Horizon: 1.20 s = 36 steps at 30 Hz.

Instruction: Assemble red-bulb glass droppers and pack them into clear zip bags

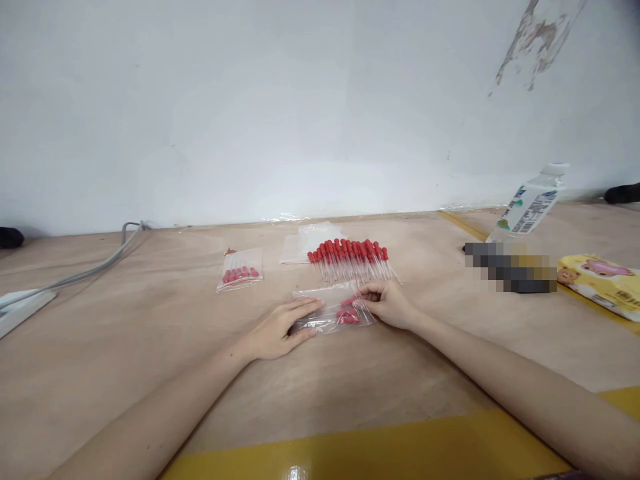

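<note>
A clear plastic zip bag lies flat on the table between my hands, with a few red-bulbed droppers inside it. My left hand rests on the bag's left end, fingers stretched out and thumb apart. At the right end, my right hand is closed in a pinch around a dropper, whose red bulb shows beside the fingertips under the film. Just behind the bag is a row of loose droppers, red bulbs pointing away from me and thin clear tubes towards me.
A filled bag of droppers lies at left. Flat clear bags sit behind the row. To the right are a tilted plastic bottle, a blurred dark item and a yellow packet. A grey cable runs along the left.
</note>
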Each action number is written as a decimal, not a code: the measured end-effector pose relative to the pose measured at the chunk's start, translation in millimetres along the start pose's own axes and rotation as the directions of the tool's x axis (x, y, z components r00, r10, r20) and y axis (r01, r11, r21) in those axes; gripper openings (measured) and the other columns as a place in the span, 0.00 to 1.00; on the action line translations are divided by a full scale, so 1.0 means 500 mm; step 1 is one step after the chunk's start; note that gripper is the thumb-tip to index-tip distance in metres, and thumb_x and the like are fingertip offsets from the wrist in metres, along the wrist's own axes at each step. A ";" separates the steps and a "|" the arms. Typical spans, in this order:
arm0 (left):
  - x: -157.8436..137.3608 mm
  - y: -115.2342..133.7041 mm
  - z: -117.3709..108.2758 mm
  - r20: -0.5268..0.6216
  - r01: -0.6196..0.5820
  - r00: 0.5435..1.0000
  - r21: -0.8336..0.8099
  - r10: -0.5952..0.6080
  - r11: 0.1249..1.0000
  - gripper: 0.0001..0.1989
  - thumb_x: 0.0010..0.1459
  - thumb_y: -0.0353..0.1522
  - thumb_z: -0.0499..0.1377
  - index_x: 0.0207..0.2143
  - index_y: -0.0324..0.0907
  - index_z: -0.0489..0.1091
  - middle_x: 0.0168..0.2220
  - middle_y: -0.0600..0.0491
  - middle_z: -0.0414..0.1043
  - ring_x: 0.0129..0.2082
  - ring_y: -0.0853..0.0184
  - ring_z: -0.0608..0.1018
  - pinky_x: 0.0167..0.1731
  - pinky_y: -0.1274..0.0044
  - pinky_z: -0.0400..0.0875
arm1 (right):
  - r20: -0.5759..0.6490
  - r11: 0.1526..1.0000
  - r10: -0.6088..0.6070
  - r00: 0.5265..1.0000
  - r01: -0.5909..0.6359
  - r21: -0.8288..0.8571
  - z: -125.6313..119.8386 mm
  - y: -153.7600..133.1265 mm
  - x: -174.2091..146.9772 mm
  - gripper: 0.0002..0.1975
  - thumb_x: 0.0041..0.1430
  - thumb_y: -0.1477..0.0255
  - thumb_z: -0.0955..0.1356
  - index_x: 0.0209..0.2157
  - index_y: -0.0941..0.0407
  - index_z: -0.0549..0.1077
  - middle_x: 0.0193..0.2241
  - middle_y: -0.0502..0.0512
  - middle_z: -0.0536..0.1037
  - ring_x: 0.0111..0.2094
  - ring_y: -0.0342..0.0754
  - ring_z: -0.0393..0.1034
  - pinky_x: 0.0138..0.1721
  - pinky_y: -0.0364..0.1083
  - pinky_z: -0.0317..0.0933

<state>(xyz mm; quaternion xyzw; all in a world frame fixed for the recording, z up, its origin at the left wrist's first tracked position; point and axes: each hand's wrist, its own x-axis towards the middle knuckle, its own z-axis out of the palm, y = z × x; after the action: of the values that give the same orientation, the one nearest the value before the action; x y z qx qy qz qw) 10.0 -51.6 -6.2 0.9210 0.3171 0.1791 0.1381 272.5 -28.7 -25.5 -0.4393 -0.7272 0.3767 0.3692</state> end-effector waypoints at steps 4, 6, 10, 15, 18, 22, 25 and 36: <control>0.000 0.001 -0.001 0.005 -0.005 1.000 -0.006 0.005 1.000 0.24 0.60 0.36 0.51 0.58 0.45 0.55 0.56 0.48 0.61 0.54 0.62 0.65 0.53 0.67 0.60 | 0.033 0.998 -0.054 0.998 0.056 -0.042 0.004 -0.008 -0.003 0.10 0.51 0.66 0.65 0.28 0.57 0.75 0.24 0.52 0.75 0.25 0.43 0.65 0.25 0.42 0.58; 0.000 0.001 0.000 0.005 -0.007 1.000 -0.012 0.007 1.000 0.23 0.60 0.36 0.51 0.57 0.44 0.56 0.56 0.48 0.61 0.55 0.62 0.65 0.54 0.66 0.60 | 0.041 0.998 -0.048 0.998 0.050 -0.043 -0.003 -0.007 -0.002 0.11 0.51 0.66 0.64 0.29 0.58 0.74 0.26 0.52 0.75 0.26 0.43 0.66 0.27 0.42 0.59; 0.000 -0.003 0.003 0.014 -0.006 1.000 -0.018 0.006 1.000 0.22 0.60 0.37 0.50 0.57 0.44 0.58 0.57 0.48 0.60 0.56 0.62 0.63 0.55 0.66 0.58 | -0.095 0.997 0.002 0.995 -0.009 -0.077 -0.037 0.005 0.018 0.12 0.48 0.65 0.66 0.29 0.58 0.73 0.25 0.53 0.76 0.24 0.43 0.66 0.26 0.42 0.59; -0.002 -0.007 0.005 0.013 0.006 1.000 -0.015 -0.006 1.000 0.23 0.60 0.38 0.50 0.57 0.43 0.57 0.57 0.47 0.58 0.57 0.61 0.62 0.55 0.66 0.58 | -0.441 0.955 -0.019 0.897 -0.114 -0.275 -0.092 0.026 0.085 0.10 0.47 0.66 0.66 0.26 0.58 0.73 0.22 0.52 0.74 0.22 0.43 0.64 0.25 0.43 0.58; -0.004 -0.009 0.007 0.003 0.014 1.000 -0.017 -0.014 1.000 0.23 0.59 0.38 0.51 0.57 0.43 0.57 0.57 0.47 0.58 0.56 0.61 0.63 0.54 0.66 0.59 | -0.534 0.891 -0.048 0.844 -0.206 -0.406 -0.110 0.039 0.133 0.12 0.47 0.66 0.66 0.31 0.59 0.75 0.24 0.54 0.74 0.26 0.45 0.66 0.30 0.44 0.59; -0.003 -0.011 0.007 0.006 0.009 1.000 -0.031 -0.008 0.999 0.23 0.59 0.38 0.51 0.57 0.42 0.58 0.57 0.47 0.58 0.56 0.61 0.63 0.54 0.66 0.59 | -0.570 0.849 -0.019 0.821 -0.288 -0.444 -0.107 0.054 0.182 0.15 0.48 0.65 0.66 0.35 0.59 0.76 0.30 0.58 0.74 0.33 0.49 0.68 0.39 0.47 0.59; -0.003 -0.011 0.006 0.015 0.003 1.000 -0.037 -0.002 0.999 0.23 0.59 0.37 0.51 0.56 0.43 0.58 0.57 0.47 0.59 0.56 0.61 0.63 0.55 0.67 0.59 | -0.591 0.857 0.023 0.807 -0.321 -0.404 -0.099 0.056 0.201 0.11 0.47 0.67 0.66 0.30 0.58 0.76 0.31 0.58 0.74 0.34 0.50 0.68 0.39 0.47 0.59; -0.003 -0.010 0.008 -0.009 -0.024 1.000 0.008 0.024 1.000 0.22 0.59 0.37 0.52 0.56 0.43 0.59 0.58 0.45 0.57 0.57 0.59 0.61 0.55 0.64 0.57 | -0.641 1.000 -0.017 0.767 0.000 -0.027 -0.119 0.004 0.135 0.13 0.54 0.63 0.61 0.37 0.56 0.59 0.25 0.52 0.72 0.25 0.43 0.67 0.30 0.44 0.61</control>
<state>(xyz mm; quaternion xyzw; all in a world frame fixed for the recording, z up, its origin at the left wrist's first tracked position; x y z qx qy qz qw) 7.8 -49.0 -11.8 0.9244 0.3076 0.1838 0.1306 301.8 47.1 13.1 -0.5429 -0.5643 0.1931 0.5912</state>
